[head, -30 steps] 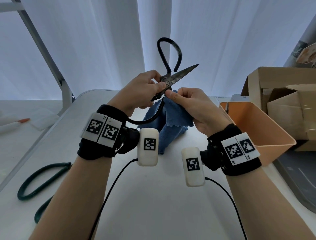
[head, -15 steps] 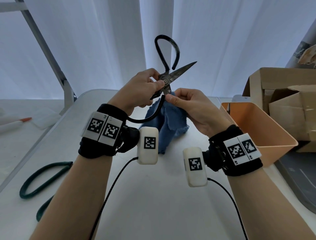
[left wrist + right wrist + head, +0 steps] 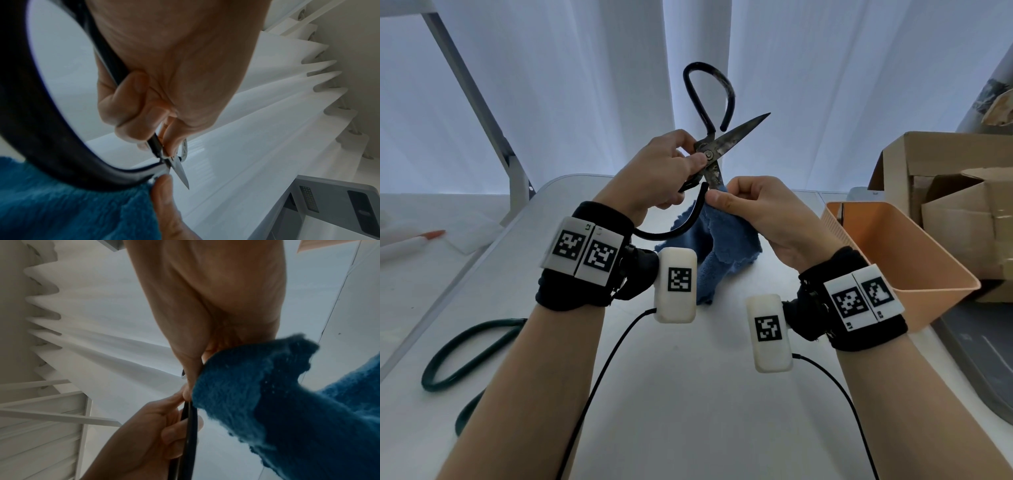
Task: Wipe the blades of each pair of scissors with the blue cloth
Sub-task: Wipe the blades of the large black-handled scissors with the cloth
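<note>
Black scissors [image 3: 714, 150] held mid-frame above desk [image 3: 688, 411], left hand [image 3: 664, 171] gripping at pivot. Right hand [image 3: 763, 212] pinching blue cloth [image 3: 726, 246], slid down from pivot toward lower blade tip since a second ago. Suggests one wipe stroke nearly finished; upper blade still bare. Green scissors [image 3: 448, 363] waiting lower left.

The lower blade of the black scissors [image 3: 714, 156] disappears into the blue cloth [image 3: 726, 246], pinched out of sight by the right hand [image 3: 763, 212]. Forearms cover the green scissors [image 3: 462, 356] on the table, so their blades cannot be seen (only handle loops show). The left wrist view blurs the near black handle loop; both wrist pictures crop the cloth.
</note>
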`<act>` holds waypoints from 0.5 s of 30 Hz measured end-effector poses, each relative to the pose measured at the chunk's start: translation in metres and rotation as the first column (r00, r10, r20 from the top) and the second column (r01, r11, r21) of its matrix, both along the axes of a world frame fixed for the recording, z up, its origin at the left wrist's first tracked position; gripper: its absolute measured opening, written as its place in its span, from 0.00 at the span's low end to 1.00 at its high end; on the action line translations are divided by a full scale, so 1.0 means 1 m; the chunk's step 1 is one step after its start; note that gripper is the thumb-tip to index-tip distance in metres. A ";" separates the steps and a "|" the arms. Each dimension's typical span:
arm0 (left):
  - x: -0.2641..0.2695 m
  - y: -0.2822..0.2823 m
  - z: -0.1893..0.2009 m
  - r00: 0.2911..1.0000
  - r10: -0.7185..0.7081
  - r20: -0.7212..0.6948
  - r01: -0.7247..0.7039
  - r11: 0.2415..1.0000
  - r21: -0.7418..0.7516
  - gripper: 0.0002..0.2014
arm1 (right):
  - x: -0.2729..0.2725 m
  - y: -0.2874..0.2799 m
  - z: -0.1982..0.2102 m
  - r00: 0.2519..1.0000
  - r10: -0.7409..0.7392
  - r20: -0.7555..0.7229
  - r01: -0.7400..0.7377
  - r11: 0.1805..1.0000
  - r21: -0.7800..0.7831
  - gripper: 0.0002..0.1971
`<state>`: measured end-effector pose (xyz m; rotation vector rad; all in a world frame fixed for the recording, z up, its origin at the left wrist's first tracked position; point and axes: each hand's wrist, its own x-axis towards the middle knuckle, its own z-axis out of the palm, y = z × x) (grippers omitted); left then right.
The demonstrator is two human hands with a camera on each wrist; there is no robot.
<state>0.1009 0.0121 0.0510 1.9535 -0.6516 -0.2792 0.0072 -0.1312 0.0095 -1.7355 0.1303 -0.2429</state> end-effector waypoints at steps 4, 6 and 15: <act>0.000 -0.001 -0.001 1.000 -0.006 0.010 0.006 1.000 0.000 0.05 | 0.000 0.000 0.000 1.000 -0.023 -0.009 0.022 0.998 -0.062 0.17; 0.001 0.000 -0.001 1.000 -0.004 0.008 0.004 1.000 -0.005 0.04 | 0.000 0.001 0.000 0.999 -0.032 -0.019 0.030 0.996 -0.082 0.19; 0.004 0.001 -0.002 1.000 0.016 0.016 -0.016 1.000 -0.010 0.06 | -0.001 -0.002 0.001 0.998 0.025 -0.050 -0.029 0.995 -0.093 0.17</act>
